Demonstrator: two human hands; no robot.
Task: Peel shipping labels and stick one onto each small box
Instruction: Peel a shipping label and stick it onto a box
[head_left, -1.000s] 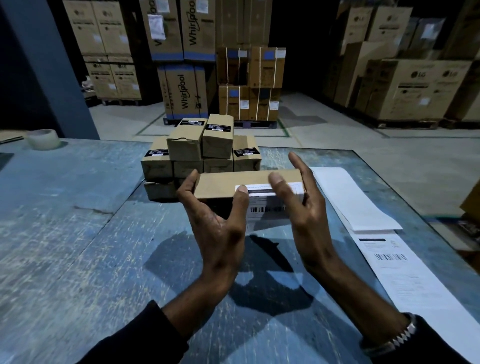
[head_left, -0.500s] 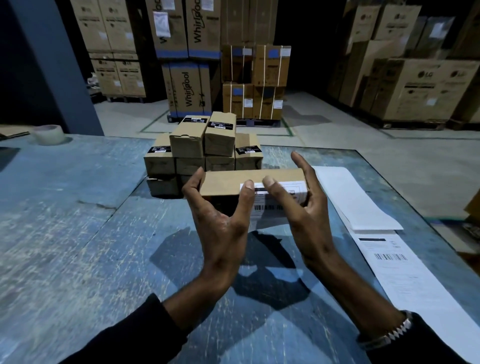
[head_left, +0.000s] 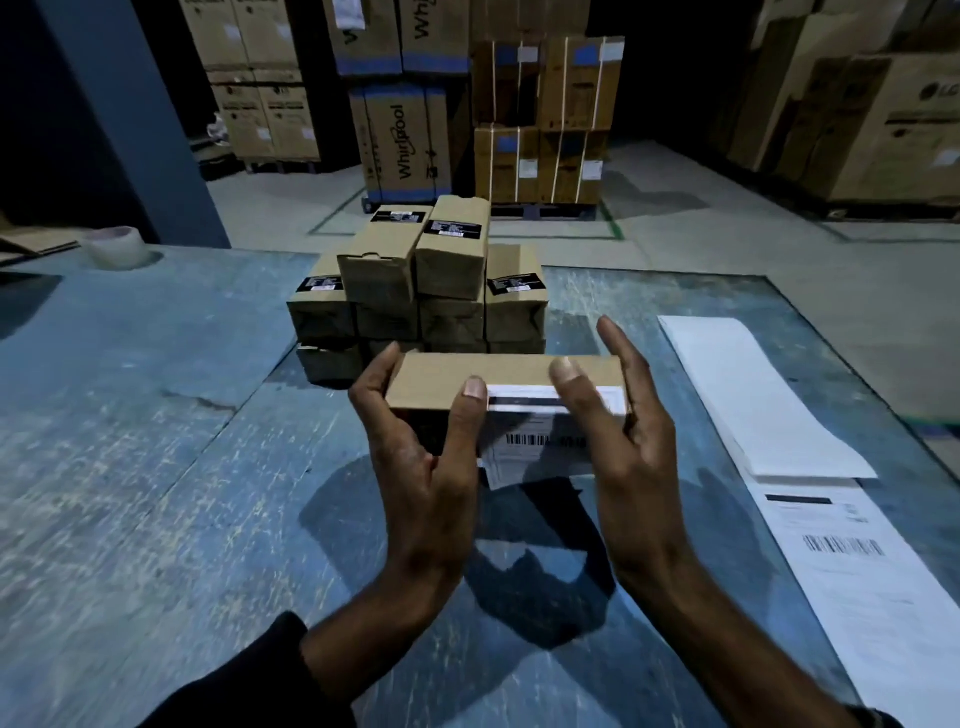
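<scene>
At frame centre above the desk (head_left: 156, 467), the left hand (head_left: 421, 467) grips the small box (head_left: 467, 382) while the right hand (head_left: 618, 441) pinches the shipping label (head_left: 540, 441) over its edge, which should probably be smoothed outward, avoiding creases.

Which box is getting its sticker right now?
Start at the blue table and find the stack of small brown boxes in its middle. Just in front of that stack, the left hand and right hand hold one long box up off the table. Unlike the stacked boxes with black labels, it lies sideways and has a white barcode label folding over its front edge.
</scene>
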